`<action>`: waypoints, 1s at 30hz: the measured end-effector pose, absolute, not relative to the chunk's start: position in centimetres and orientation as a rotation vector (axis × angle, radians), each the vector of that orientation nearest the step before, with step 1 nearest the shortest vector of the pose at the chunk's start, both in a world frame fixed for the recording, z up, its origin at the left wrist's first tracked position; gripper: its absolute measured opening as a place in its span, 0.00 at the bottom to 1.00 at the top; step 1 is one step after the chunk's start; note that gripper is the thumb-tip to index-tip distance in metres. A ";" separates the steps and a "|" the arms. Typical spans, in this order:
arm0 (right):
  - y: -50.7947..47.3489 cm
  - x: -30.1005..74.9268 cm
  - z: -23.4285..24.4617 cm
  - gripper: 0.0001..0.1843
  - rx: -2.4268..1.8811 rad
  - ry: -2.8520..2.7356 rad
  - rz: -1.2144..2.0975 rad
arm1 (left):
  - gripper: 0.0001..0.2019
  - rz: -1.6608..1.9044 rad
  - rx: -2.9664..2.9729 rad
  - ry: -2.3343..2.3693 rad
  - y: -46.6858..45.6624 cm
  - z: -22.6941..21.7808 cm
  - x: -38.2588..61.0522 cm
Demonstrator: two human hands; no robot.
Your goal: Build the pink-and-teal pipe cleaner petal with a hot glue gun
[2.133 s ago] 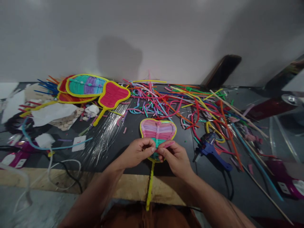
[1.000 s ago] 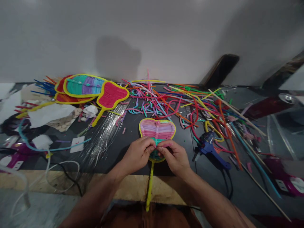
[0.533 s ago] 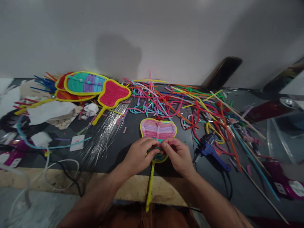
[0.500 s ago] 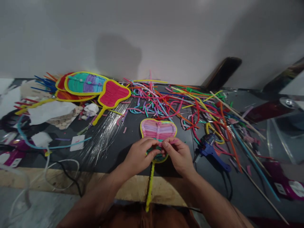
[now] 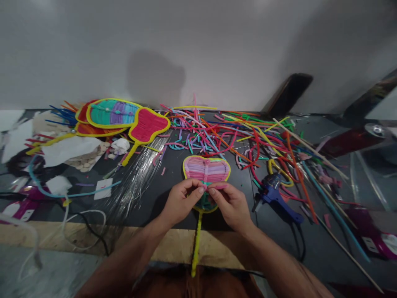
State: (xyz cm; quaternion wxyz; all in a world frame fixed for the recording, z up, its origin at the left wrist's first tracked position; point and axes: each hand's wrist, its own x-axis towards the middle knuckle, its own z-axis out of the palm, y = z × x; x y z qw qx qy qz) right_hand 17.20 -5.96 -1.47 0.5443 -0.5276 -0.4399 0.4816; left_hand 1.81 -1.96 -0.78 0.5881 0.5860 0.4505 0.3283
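Note:
A heart-shaped fan (image 5: 206,169) woven of pink, purple and teal pipe cleaners with a yellow rim lies on the dark table, its yellow handle (image 5: 196,244) running toward me over the table's edge. My left hand (image 5: 181,201) and my right hand (image 5: 231,204) meet over the fan's lower part. Both pinch a short pink pipe cleaner piece (image 5: 217,187) that lies across the fan. Fingers of both hands are closed on it.
A blue glue gun (image 5: 276,194) lies to the right of my hands. A heap of loose coloured pipe cleaners (image 5: 248,140) covers the back right. Finished fans (image 5: 124,118) lie at back left, beside clear wires (image 5: 139,174), white paper and cables.
My hands have stayed over the fan's lower part, fingers shifting slightly on the pink piece. The view has wobbled a little; the fan has not moved.

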 end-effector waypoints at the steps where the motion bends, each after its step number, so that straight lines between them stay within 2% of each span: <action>1: -6.0 17.1 -1.5 0.08 -1.253 -1.063 1.125 | 0.12 0.752 1.351 1.045 -1.9 -0.8 1.8; 15: -6.0 17.9 -1.8 0.10 -1.392 -1.476 0.973 | 0.09 0.547 2.321 0.919 -1.0 -0.3 0.8; 23: -5.8 17.1 -1.4 0.16 -1.294 -0.987 1.230 | 0.07 0.747 1.702 1.107 -1.6 -0.6 1.6; 30: -6.5 16.1 -2.9 0.12 -1.268 -1.000 1.123 | 0.12 0.862 1.293 1.129 -2.2 -0.8 2.4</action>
